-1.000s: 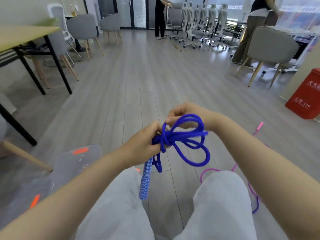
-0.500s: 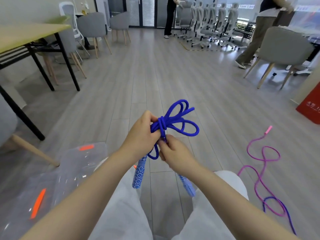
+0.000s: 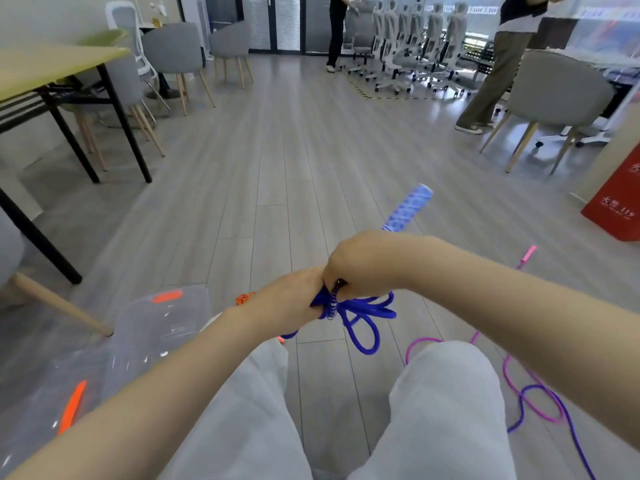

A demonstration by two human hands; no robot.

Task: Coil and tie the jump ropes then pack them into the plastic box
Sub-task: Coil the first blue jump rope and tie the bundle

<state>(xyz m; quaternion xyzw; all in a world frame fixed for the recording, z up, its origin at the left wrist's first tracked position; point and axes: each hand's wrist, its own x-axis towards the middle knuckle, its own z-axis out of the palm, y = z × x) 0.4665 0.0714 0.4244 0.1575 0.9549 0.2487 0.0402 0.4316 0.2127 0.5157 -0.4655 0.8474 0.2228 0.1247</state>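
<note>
My left hand (image 3: 289, 297) and my right hand (image 3: 367, 263) meet above my knees, both closed on a coiled blue jump rope (image 3: 360, 318). Its loops hang below my right hand. One patterned blue handle (image 3: 408, 207) sticks up and away past my right hand, blurred. A pink and purple jump rope (image 3: 533, 400) lies loose on the floor at my right. The clear plastic box (image 3: 145, 327) with orange latches sits on the floor at my left. A bit of orange rope (image 3: 244, 298) shows beside the box.
My legs in light trousers fill the lower middle. A yellow-topped table (image 3: 52, 67) with black legs and grey chairs stand at left. A red box (image 3: 620, 199) stands at right. Two people and a row of white office chairs are far back.
My right hand has moved from below the knot up over it, swinging a blue handle up and forward. The rope loops now hang down instead of pointing up.
</note>
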